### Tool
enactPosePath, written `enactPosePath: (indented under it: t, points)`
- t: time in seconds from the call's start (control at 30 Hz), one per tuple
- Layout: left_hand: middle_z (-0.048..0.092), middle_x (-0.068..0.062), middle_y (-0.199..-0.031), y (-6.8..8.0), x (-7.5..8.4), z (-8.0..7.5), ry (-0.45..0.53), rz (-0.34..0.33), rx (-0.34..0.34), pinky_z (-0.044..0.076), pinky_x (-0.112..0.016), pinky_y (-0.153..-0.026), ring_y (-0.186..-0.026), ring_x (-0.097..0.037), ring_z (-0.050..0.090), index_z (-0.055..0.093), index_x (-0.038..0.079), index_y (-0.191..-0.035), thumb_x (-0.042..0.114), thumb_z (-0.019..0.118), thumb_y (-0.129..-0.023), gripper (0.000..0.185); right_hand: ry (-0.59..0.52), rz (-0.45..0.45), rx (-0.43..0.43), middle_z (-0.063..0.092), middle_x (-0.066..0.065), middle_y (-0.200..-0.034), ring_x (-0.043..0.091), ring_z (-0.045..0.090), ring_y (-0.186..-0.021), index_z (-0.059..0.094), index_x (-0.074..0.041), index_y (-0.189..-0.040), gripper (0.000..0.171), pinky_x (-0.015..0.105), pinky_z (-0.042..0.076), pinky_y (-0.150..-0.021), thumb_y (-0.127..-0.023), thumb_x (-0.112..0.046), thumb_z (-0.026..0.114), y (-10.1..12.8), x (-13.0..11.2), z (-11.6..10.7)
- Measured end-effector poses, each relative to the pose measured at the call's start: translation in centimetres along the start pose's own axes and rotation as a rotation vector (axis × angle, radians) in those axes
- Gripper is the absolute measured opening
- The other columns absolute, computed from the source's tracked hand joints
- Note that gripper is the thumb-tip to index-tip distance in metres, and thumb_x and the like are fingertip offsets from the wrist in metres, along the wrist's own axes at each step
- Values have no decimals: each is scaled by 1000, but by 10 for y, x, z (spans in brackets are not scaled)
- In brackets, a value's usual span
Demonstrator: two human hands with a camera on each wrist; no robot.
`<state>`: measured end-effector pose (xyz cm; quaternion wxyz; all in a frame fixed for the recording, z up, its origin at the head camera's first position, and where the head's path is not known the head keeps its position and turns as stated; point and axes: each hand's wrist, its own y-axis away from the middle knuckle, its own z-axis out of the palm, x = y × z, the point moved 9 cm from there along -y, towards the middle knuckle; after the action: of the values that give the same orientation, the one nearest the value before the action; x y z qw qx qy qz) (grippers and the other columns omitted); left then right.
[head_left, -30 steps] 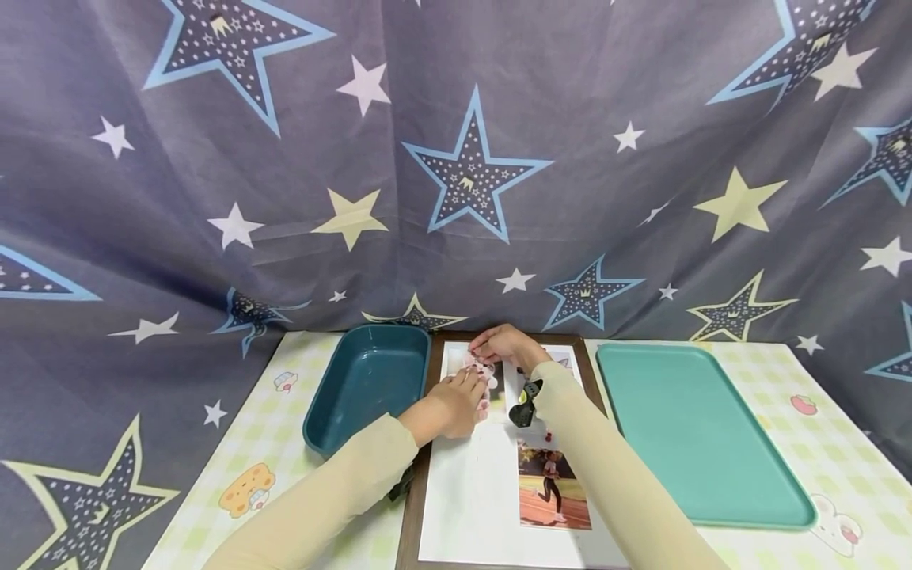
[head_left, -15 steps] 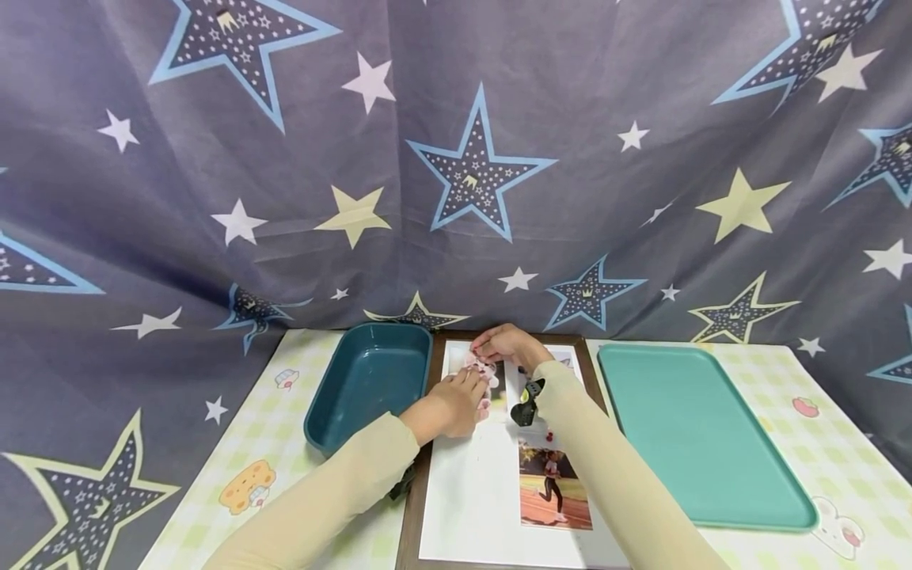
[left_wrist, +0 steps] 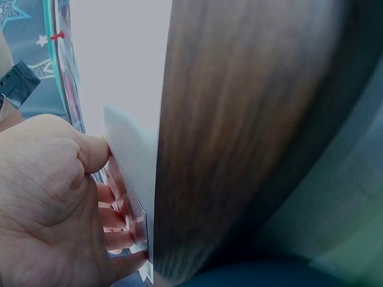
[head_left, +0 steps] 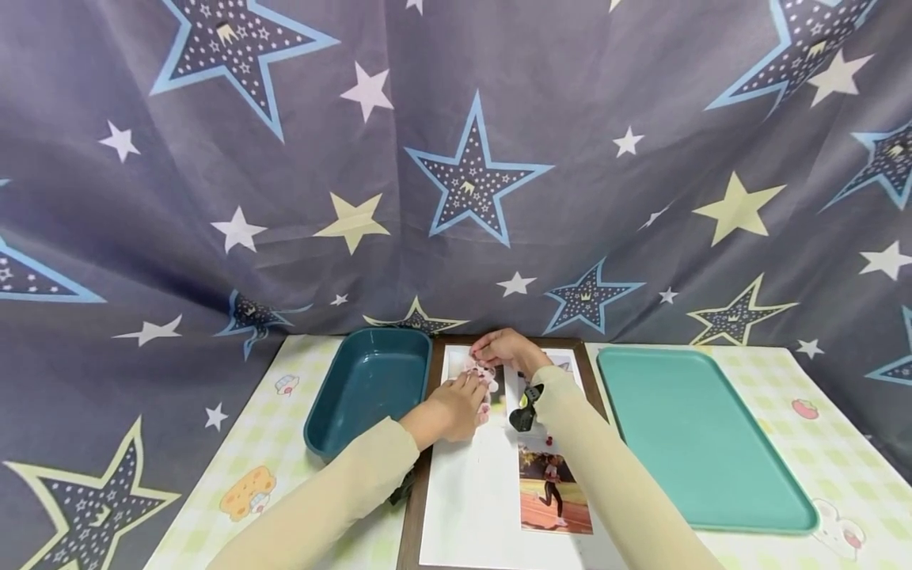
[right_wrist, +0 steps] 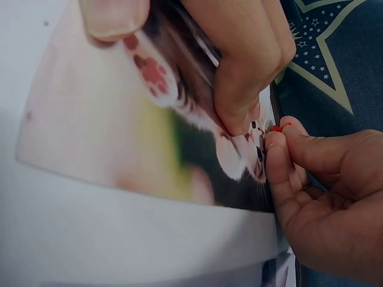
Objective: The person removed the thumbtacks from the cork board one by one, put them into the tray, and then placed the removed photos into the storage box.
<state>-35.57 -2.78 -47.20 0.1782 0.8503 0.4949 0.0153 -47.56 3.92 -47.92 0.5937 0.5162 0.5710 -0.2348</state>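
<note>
A kitten photo [right_wrist: 143,143] lies near the top of a white board [head_left: 470,499] with a brown wooden frame [head_left: 411,530]. My left hand [head_left: 457,408] rests on this photo, fingers spread over it and pressing it to the board; in the left wrist view the thumb [left_wrist: 93,152] is at the photo's edge. At the photo's top edge my right hand [head_left: 509,350] pinches a red push pin [right_wrist: 279,128] between thumb and index finger. The pin's point is hidden by the fingertips.
A runner photo [head_left: 554,495] is lower right on the board, with a red push pin [head_left: 549,441] above it. Another photo [head_left: 563,360] shows partly behind the right wrist. A dark teal bin [head_left: 370,396] stands left, a green tray [head_left: 701,435] right. A star-patterned curtain [head_left: 456,277] hangs behind.
Both hands stay in nearly the same place on the kitten photo. Only the head view shifts slightly.
</note>
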Motion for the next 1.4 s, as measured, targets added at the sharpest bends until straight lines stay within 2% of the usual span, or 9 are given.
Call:
enactPosePath:
  t: [0.2, 0.47, 0.6, 0.87, 1.13, 1.4]
  points:
    - [22, -10, -169, 5, 3, 1, 26, 1, -3, 26, -40, -127, -158, -27, 20, 25, 11, -161, 43, 37, -109, 62, -19, -2, -13, 66, 0, -81, 6, 60, -69, 60, 16, -124, 28, 18, 54, -70, -96, 10, 57, 2, 3, 3]
    - [22, -10, -169, 3, 2, -1, 39, -3, 6, 25, -40, -127, -158, -27, 20, 25, 10, -162, 42, 36, -110, 62, -61, -3, -2, 67, -1, -83, 7, 61, -71, 61, 15, -125, 29, 18, 55, -70, -96, 10, 56, -1, 5, 0]
    - [23, -11, -169, 3, 3, 3, 22, 5, 4, 26, -40, -127, -157, -27, 21, 26, 11, -161, 44, 36, -109, 62, -95, 7, -17, 67, -2, -83, 7, 60, -71, 59, 15, -127, 30, 18, 54, -70, -98, 9, 56, 0, 8, 1]
    - [25, -10, -168, 0, 1, 2, -12, 3, 24, 28, -40, -126, -157, -26, 23, 27, 11, -161, 45, 36, -109, 62, -99, -39, -6, 68, -1, -85, 8, 61, -73, 58, 16, -128, 31, 20, 55, -73, -98, 8, 56, 4, 1, 2]
    - [22, -9, -169, -1, 0, 2, 22, -2, 4, 24, -39, -127, -158, -26, 20, 25, 12, -162, 45, 34, -110, 62, -144, 1, 30, 67, -1, -81, 8, 60, -68, 59, 15, -128, 31, 18, 54, -67, -98, 8, 58, 1, 3, -2]
    - [21, -9, -169, 1, 0, 1, 58, -9, -6, 23, -39, -128, -158, -25, 18, 24, 12, -162, 44, 35, -109, 62, -148, 26, -52, 64, -1, -81, 7, 60, -68, 51, 17, -135, 36, 17, 54, -68, -101, 7, 52, -2, 1, -5]
